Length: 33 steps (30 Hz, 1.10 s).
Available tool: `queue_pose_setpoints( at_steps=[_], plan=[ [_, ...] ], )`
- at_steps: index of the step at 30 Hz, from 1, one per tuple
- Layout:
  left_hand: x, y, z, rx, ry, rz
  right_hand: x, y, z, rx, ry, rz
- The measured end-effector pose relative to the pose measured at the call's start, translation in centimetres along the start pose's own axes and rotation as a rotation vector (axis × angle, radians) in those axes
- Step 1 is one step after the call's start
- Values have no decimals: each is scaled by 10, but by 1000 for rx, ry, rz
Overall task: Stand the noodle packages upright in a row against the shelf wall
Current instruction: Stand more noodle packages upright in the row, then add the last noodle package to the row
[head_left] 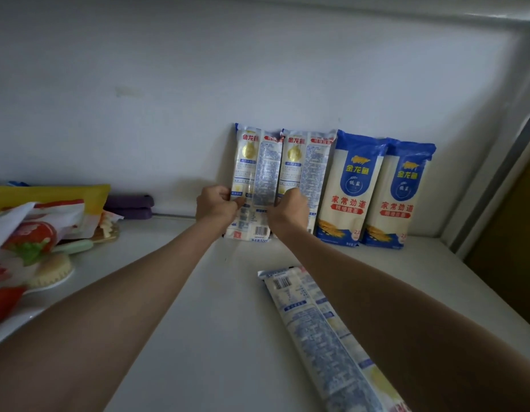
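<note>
Several noodle packages stand upright against the white shelf wall. Two blue-and-white packages stand at the right of the row. Left of them stand two white packages with back labels showing. My left hand grips the left edge of the leftmost white package, and my right hand grips its right edge, low down. Another white noodle package lies flat on the shelf near me, under my right forearm.
At the left, snack bags and a white plate with toy food crowd the shelf. A purple folded item lies against the wall. The shelf's right side wall stands just past the blue packages.
</note>
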<state>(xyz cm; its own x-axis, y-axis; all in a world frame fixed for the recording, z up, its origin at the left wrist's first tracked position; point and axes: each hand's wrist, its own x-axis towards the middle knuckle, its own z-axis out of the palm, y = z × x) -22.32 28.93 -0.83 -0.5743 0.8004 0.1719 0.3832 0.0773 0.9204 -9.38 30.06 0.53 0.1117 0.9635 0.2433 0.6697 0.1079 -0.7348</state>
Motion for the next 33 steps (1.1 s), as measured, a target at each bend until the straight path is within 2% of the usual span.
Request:
queue_pose_setpoints(
  at_steps=[6, 10, 16, 21, 25, 28, 33],
  plan=[
    [-27, -1, -14, 101, -47, -140, -13, 3, -39, -31, -111, 25],
    [-61, -1, -23, 201, -151, -187, -28, 11, -71, -69, -315, 79],
    [-122, 5, -31, 64, -250, -429, -59, 36, -111, -175, -455, 194],
    [-179, 27, -33, -26, -536, -598, -90, 48, -131, -214, -516, 259],
    [-216, 46, -37, 20, -684, -638, -114, 48, -142, -256, -536, 269],
    [-241, 53, -37, 6, -731, -750, -127, 49, -148, -267, -537, 284],
    [-281, 58, -33, 12, -743, -798, -137, 59, -151, -248, -510, 293]
  ],
)
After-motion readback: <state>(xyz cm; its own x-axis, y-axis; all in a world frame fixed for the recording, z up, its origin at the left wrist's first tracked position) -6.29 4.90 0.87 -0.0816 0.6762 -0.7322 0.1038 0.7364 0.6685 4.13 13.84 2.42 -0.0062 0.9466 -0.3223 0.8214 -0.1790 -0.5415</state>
